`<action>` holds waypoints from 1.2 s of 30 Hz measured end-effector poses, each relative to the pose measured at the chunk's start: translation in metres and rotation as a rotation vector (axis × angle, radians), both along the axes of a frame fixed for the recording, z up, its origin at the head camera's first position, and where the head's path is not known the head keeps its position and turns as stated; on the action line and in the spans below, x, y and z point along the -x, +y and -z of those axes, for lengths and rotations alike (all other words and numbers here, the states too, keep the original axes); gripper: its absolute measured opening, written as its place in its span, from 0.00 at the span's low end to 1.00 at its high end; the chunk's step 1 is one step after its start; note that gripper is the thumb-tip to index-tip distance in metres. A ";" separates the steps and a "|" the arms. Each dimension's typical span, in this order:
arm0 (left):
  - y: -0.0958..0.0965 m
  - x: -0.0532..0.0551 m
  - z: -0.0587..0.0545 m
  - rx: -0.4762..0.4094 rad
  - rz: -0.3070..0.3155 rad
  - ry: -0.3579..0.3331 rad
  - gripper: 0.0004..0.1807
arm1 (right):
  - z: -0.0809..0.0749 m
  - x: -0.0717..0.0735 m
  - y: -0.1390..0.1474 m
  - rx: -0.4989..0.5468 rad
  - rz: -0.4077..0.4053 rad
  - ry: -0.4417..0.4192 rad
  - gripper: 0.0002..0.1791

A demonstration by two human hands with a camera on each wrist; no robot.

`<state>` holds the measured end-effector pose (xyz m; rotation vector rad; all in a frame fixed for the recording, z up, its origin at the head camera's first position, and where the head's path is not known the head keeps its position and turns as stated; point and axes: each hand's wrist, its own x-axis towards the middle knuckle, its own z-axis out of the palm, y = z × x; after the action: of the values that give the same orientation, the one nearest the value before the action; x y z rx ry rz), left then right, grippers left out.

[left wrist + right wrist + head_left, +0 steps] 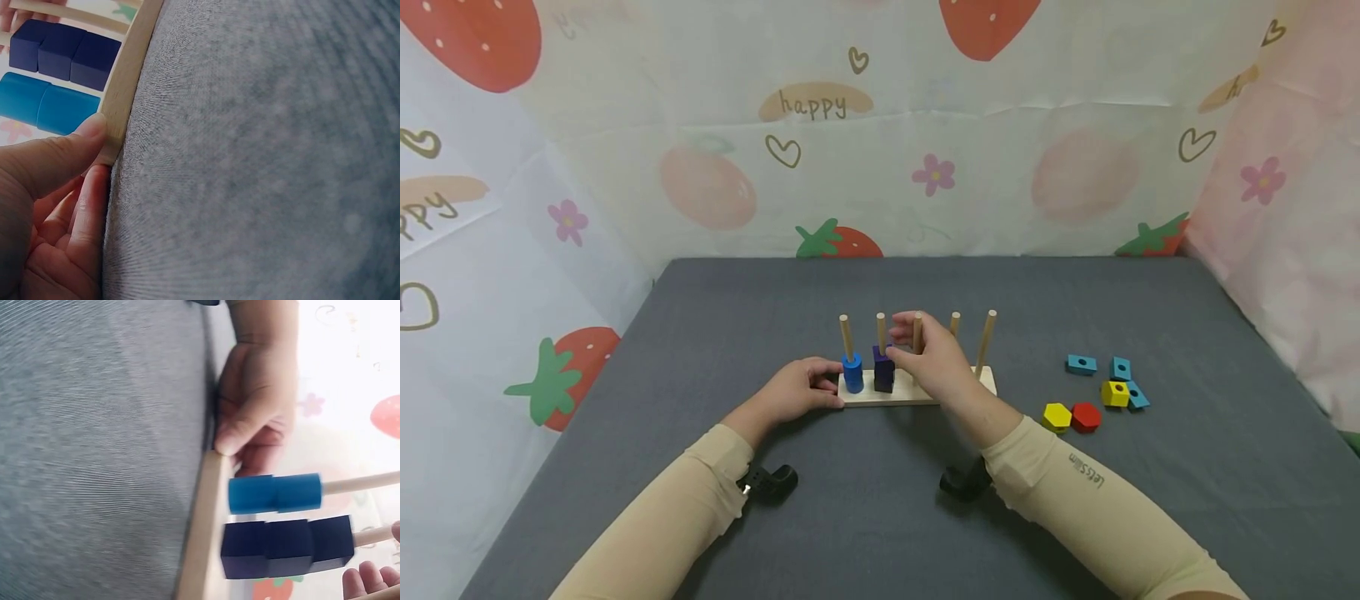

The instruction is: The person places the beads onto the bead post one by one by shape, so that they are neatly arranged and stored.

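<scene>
A wooden peg board with several upright pegs stands on the table. My left hand holds its left end; in the left wrist view the thumb lies against the board's edge beside the blue cylinders. Two blue cylinders are stacked on the leftmost peg. On the second peg sit three dark purple blocks, one above another. My right hand is over the middle of the board beside the purple stack, fingers apart, with nothing visible in its grasp. It partly hides the third and fourth pegs.
To the right of the board lie loose pieces: several light-blue blocks, a yellow block, a yellow hexagon and a red hexagon. A printed cloth hangs behind the grey table.
</scene>
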<state>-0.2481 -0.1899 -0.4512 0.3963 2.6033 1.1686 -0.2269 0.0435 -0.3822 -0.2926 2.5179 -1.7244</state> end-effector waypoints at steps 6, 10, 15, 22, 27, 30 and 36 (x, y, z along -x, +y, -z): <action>0.000 -0.001 0.000 0.001 -0.004 -0.004 0.28 | -0.010 0.000 0.002 0.011 -0.025 0.038 0.22; -0.001 -0.001 -0.001 0.004 -0.001 -0.001 0.28 | -0.017 -0.001 0.003 0.021 -0.035 0.057 0.22; -0.001 0.000 0.000 0.005 0.001 -0.002 0.28 | -0.030 -0.003 0.005 0.044 -0.060 0.106 0.24; -0.001 0.000 0.000 0.007 -0.007 -0.001 0.28 | -0.050 -0.007 0.015 0.137 -0.131 0.149 0.25; -0.001 -0.001 -0.001 0.002 -0.014 -0.009 0.28 | -0.062 -0.008 0.031 0.169 -0.185 0.181 0.27; 0.000 -0.002 -0.001 -0.003 -0.015 -0.010 0.28 | -0.069 -0.008 0.046 0.172 -0.186 0.192 0.28; 0.000 -0.002 -0.001 -0.003 -0.013 -0.006 0.29 | -0.075 -0.006 0.081 0.181 -0.131 0.212 0.29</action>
<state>-0.2460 -0.1895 -0.4500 0.3762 2.6033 1.1768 -0.2207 0.1246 -0.3077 -0.6713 2.4142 -1.9642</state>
